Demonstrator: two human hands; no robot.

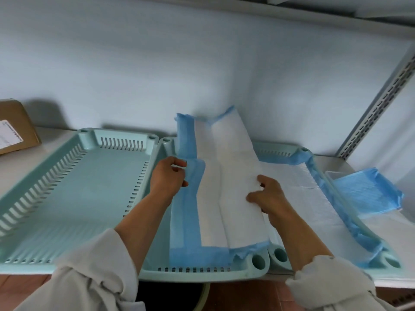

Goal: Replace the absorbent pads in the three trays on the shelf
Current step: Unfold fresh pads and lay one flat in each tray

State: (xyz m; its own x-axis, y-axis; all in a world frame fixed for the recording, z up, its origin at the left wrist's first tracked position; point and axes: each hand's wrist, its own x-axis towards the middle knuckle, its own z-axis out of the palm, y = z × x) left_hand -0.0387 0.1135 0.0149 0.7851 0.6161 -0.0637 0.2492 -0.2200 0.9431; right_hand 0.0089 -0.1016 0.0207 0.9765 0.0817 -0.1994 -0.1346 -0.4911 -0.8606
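sleeves: white coat cuffs nearest the lens, both forearms reaching up toward 12 o'clock
shelf: white board carrying all three trays side by side
left tray: bare teal tray at 9 o'clock of the hands, no pad in it yet
right tray: lined tray at 3 o'clock, its pad spread flat, blue edges over the rim
middle tray: front rim shows; half-unfolded pad lies in it, long axis 6-to-12, far end curling up against the wall
spare pad: folded blue pad on the shelf, well apart at 3 o'clock
left hand: hand curled, pinching the pad's blue left border
right hand: hand fingers bent, gripping the white fold at the pad's right side
key relation: fold line runs between the hands; my read is the right flap needs pulling toward 3 o'clock, left hand anchoring
risk: far end may stay propped on the wall, needs pressing down
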